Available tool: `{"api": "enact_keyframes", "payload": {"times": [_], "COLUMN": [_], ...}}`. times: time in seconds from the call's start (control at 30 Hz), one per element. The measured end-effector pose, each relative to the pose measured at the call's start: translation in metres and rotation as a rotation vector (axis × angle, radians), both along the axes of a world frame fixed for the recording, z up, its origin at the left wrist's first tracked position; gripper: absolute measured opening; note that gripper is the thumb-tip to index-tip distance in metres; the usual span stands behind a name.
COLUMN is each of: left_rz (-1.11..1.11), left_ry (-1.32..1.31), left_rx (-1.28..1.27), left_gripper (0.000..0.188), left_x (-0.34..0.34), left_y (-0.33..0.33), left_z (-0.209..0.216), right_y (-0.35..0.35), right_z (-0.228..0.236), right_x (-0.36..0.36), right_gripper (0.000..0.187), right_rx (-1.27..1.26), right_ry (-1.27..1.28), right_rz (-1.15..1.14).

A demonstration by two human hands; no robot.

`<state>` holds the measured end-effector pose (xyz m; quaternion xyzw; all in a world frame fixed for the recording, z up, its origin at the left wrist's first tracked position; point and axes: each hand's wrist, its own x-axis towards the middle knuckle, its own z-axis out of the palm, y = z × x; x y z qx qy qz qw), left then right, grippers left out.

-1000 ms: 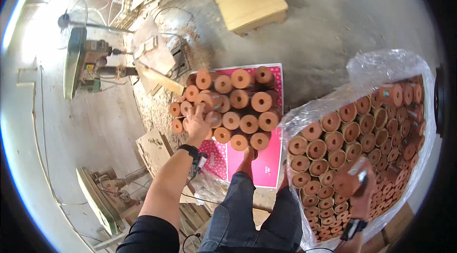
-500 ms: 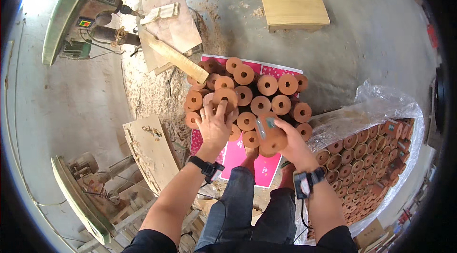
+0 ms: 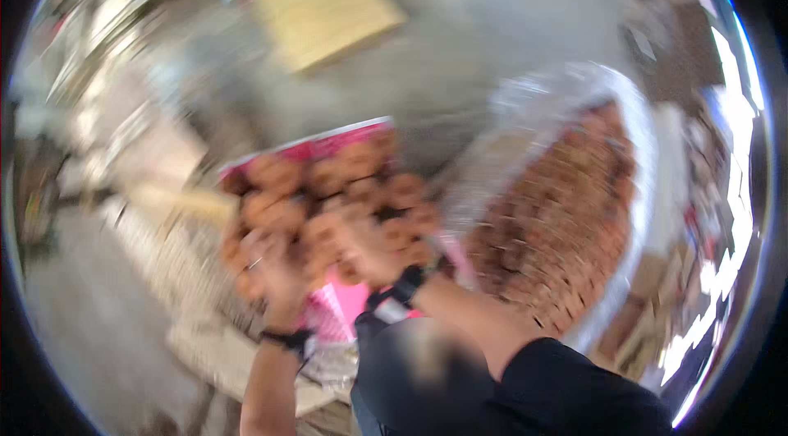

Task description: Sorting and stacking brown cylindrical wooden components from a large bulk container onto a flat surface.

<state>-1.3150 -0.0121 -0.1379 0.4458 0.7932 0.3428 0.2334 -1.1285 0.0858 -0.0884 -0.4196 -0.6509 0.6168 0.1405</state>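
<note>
Motion smears the whole view. Several short reddish-brown wooden cylinders with holes through their middles (image 3: 398,190) stand close together on a pink printed sheet (image 3: 349,296). My left hand (image 3: 281,276) is at the near left of this group, over or against the cylinders; its fingers are blurred. My right hand (image 3: 369,247) reaches over the middle of the group, its fingers lost among the same brown shapes. Whether either hand grips a cylinder cannot be made out.
To the right, a large heap of similar brown pieces (image 3: 558,222) lies inside clear plastic wrap (image 3: 644,190). A flat yellowish wooden board (image 3: 328,13) is on the grey floor beyond. Wood scraps and shavings (image 3: 176,263) spread along the left.
The view has swung to the right, so the cylinders now appear further left. My right hand has moved from the near side to over the group; the cylinder it held is no longer distinguishable.
</note>
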Motion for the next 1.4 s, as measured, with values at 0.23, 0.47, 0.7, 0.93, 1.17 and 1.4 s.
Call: {"api": "enact_keyframes", "payload": {"times": [0.23,0.47,0.7,0.93,1.17,1.4], "left_rz": [-0.132,-0.548,-0.626,-1.042,-1.044,-0.766], "left_ry": [0.527,0.77,0.019,0.086,0.143,-0.087], "left_rx": [-0.303,-0.146,-0.14,0.079,0.007,0.016], "left_gripper": [0.056,0.102,0.047,0.071,0.089,0.086], "left_x": [0.007,0.061,0.306,0.534,0.619,0.541], "left_y": [0.004,-0.02,0.095,0.293,0.344,0.227], "left_z": [0.082,0.085,0.127,0.091,0.052,0.076], "right_y": [0.007,0.095,0.218,0.256,0.265,0.265], "right_z": [0.036,0.108,0.078,0.043,0.052,0.022], "right_x": [0.16,0.491,0.615,0.63,0.611,0.63], "right_gripper": [0.044,0.068,0.059,0.049,0.079,0.074], "right_rx": [0.245,0.564,0.816,0.415,0.305,0.405], "right_ry": [-0.401,-1.216,-1.284,-1.094,-1.132,-0.914], "right_rz": [-0.479,-0.553,-0.303,-0.68,-0.586,-0.619]}}
